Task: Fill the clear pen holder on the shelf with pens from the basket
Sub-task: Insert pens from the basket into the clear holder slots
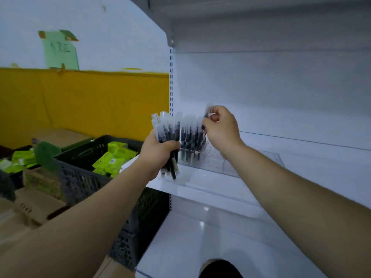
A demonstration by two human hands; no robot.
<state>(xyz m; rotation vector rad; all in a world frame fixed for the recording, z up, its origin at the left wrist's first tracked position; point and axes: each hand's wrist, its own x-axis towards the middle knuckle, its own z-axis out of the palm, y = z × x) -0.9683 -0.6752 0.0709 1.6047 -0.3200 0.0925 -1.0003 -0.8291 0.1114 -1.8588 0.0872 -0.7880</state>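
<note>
Left hand (160, 151): fingers curled tight round the lower half of a bundle of pens (166, 129). The bundle stands nearly upright, clear caps above the fingers and dark barrel ends sticking out below the palm.

Right hand (221, 127): thumb and forefinger pinch a single pen (208, 110) near its capped end; the other fingers are curled in. The cap rises above the fingertips, and the pen's lower part is hidden behind the hand.

Clear pen holder (217, 160): stands on the white shelf (200, 189), directly below the right fingers and just right of the left fingers. Its left part holds a block of standing pens (190, 137), caps up, between the two hands. The part under the right wrist shows a bare grid of cells. Whether the pinched pen touches the standing pens cannot be told.

Black plastic basket (80, 177): left of the left fingers and lower, beside the shelf end. It contains green boxes (114, 157); any loose pens in it cannot be made out.

Cardboard cartons (36, 207) lie left of the basket.
</note>
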